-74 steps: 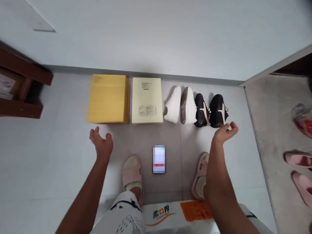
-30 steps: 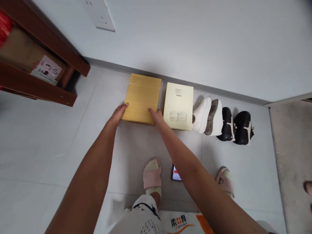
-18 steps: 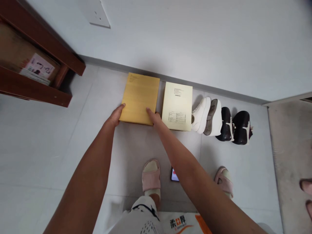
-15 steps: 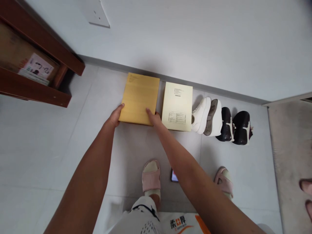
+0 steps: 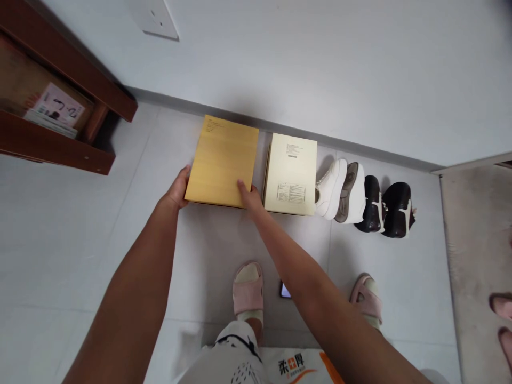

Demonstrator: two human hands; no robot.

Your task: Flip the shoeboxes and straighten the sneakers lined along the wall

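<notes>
A flat yellow cardboard box lies between my two hands, tilted a little in the picture. My left hand grips its left edge, and my right hand holds its near right corner. Whether it still touches the floor is hard to tell. Just right of it stands a pale cream box with printed labels, which neither hand touches. A phone lies on the floor between my feet, mostly hidden by my right forearm.
A pair of white sneakers and a pair of black-and-white shoes stand right of the boxes along the skirting. A dark wooden shelf is at upper left. A grey mat with pink slippers lies at right.
Both hands closed on the yellow box after reaching in from apart. The box has since slid left and turned slightly, widening the gap to the cream box.
</notes>
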